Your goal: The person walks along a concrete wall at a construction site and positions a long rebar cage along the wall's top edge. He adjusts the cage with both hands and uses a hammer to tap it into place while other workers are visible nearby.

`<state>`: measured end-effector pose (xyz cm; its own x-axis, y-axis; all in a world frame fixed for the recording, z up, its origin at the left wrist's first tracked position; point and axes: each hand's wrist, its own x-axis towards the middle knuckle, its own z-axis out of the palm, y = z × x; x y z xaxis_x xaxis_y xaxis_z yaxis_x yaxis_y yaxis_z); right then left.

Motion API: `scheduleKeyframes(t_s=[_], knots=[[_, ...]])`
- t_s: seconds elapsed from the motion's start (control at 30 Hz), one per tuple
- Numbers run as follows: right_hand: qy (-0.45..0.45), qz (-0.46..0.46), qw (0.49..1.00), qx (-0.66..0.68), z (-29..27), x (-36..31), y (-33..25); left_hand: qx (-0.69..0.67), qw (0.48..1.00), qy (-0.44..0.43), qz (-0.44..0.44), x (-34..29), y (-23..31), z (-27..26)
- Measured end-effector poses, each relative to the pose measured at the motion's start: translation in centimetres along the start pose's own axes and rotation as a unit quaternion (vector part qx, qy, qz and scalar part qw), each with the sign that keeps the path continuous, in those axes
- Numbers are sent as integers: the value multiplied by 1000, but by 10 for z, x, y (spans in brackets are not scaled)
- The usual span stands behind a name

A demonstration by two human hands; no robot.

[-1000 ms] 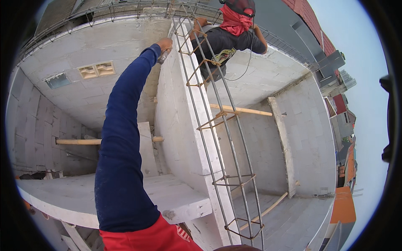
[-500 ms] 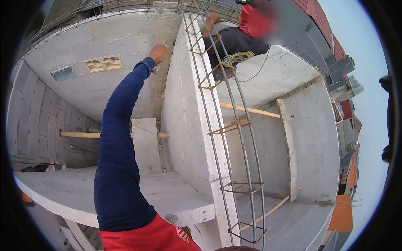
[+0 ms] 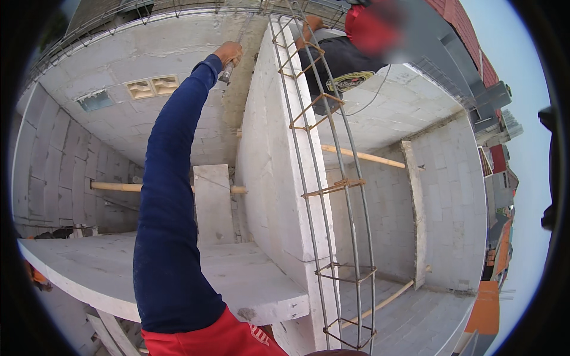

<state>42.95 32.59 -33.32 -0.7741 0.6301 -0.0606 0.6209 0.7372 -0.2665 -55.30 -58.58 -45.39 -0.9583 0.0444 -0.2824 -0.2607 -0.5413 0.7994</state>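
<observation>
Your left hand (image 3: 229,53) grips a grey elongated tool (image 3: 225,76), apparently for control, left of the white block partition wall (image 3: 267,154); right hand unseen, state undeterminable.

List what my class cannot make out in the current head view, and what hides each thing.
Head view:
- Tool in the left hand: partly covered by the grip, so its exact kind is unclear.
- Right hand: out of view, so its position is unknown.
- Co-worker's head: blurred.
- Orange thing, lower left: small, partly hidden by the pale slab.
</observation>
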Motion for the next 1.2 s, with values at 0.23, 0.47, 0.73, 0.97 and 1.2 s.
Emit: scheduleKeyframes(t_s=[0.23, 0.47, 0.73, 0.97, 1.2], knots=[[-4, -16, 1000, 14, -3, -3, 18, 716, 683, 76, 120, -14, -27, 26], [14, -31, 999, -35, 3, 7, 3, 505, 764, 349, 197, -24, -135, 11], [18, -1, 999, -41, 6, 3, -11, 508, 784, 328, 137, 1, -148, 1], [4, -19, 999, -47, 5, 9, 2, -114, 993, -25, -31, -18, 13, 0], [19, -62, 996, -57, 3, 7, 4, -210, 974, 0, -83, -32, 51, 75]])
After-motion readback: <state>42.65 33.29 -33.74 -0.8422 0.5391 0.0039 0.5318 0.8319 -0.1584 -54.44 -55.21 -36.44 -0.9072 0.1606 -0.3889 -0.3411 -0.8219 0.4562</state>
